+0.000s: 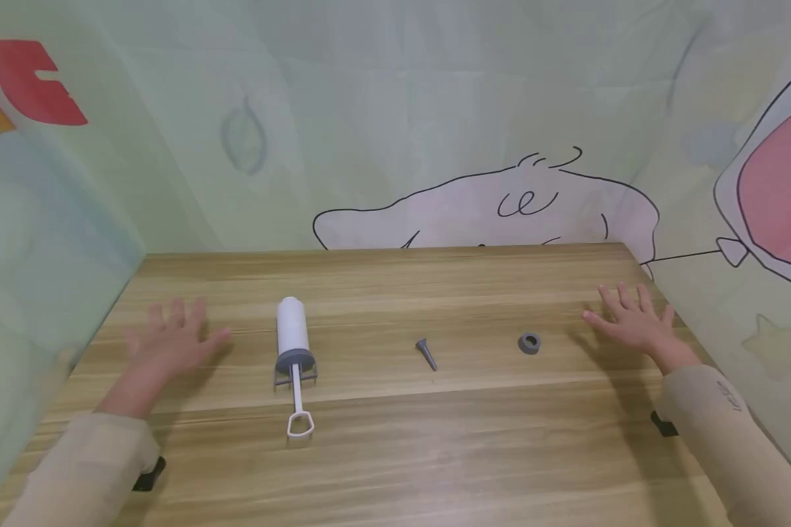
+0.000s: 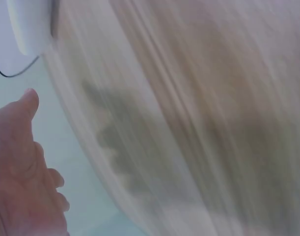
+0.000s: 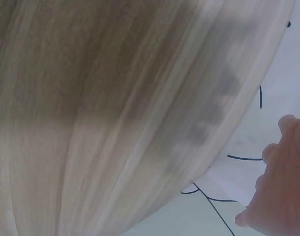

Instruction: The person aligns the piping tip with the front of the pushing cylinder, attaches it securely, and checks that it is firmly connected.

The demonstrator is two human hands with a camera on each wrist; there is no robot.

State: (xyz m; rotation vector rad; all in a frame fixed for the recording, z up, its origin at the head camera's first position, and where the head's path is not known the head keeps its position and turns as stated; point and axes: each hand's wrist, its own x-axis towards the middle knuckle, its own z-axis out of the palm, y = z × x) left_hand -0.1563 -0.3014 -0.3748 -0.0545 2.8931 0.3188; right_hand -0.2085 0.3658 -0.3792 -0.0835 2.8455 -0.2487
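Syringe-shaped tool (image 1: pixel 293 327), lying lengthwise on the wood-grained tabletop (image 1: pixel 474 439). Its barrel is smooth, white and cylindrical, narrowing slightly at the end farthest from me. A broad dark-grey collar (image 1: pixel 295 359) closes the near end, with a thin grey bracket (image 1: pixel 282 382) beside it; a slim white rod (image 1: pixel 297 391) runs from the collar toward me and ends in an angular white loop handle (image 1: pixel 299 436). Two separate grey parts accompany it: a slender nozzle-like piece (image 1: pixel 426 354), flared at its far end and tapering toward me, and a small thick ring (image 1: pixel 526 348) with a dark opening.

The tool lies just to the right of my left hand (image 1: pixel 174 345), apart from its thumb, and well to the left of my right hand (image 1: pixel 636 326). The ring is the part nearest my right hand, with a gap between them; the nozzle-like piece lies between tool and ring. Both hands are held above the tabletop, palms down, fingers spread and thumbs turned inward, grasping nothing; their shadows fall on the wood. The left wrist view shows part of the white barrel at its upper left corner.
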